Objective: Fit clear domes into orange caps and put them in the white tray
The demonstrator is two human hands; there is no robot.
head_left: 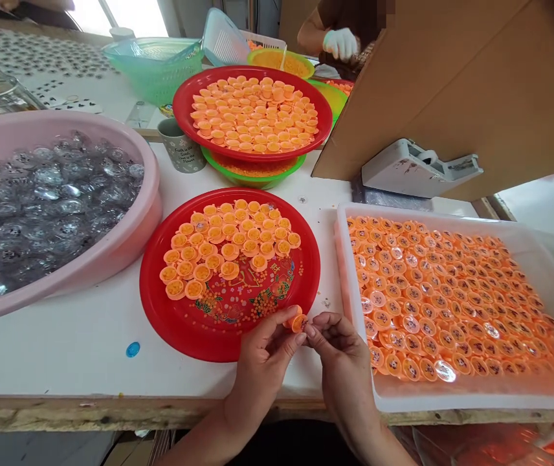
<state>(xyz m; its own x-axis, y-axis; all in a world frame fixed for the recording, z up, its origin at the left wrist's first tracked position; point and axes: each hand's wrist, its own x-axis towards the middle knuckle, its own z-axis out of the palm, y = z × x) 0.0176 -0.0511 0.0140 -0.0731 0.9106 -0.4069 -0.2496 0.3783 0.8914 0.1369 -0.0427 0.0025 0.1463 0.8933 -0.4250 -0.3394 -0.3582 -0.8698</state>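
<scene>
My left hand (pixel 263 362) pinches a small orange cup (pixel 298 321) between thumb and fingers, just over the near rim of a red plate (pixel 175 330). My right hand (pixel 340 353) meets it from the right, fingertips pressed onto the same cup. Several open orange cups (pixel 228 249) lie in rows on that plate. To the right, a white tray (pixel 456 401) holds several orange cups with clear lids (pixel 452 291). A pink basin (pixel 126 239) on the left is full of clear lids (pixel 39 207).
Behind, a second red plate (pixel 184 123) of orange cups rests on a green plate (pixel 252 178). A grey mug (pixel 182 147), teal basket (pixel 155 65), tape dispenser (pixel 417 168) and cardboard box (pixel 456 77) stand nearby. Another person's gloved hand (pixel 340 44) works at the far side.
</scene>
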